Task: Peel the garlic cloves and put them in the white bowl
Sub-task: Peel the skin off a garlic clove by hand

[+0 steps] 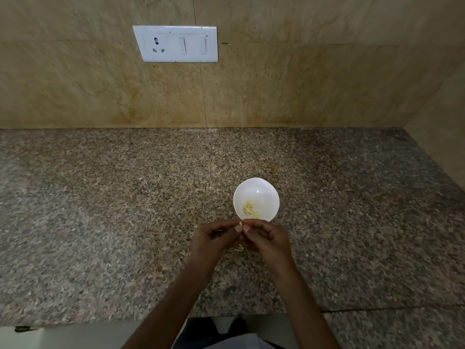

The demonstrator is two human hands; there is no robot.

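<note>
The left hand (214, 239) and right hand (270, 238), fingers curled, together pinch a small garlic clove (240, 223), axis indiscernible, just short of the near rim of the white bowl (273, 195), directly ahead, marginally nearer the right hand, holding peeled cloves (249, 209).

Counter (125, 210): speckled granite, polished, low sheen. Wall (302, 84): beige marbled stone slabs, smooth. Bowl (266, 190): white, glossy, highlight spot. Switch plate (176, 44): white glossy plastic, smudged.
</note>
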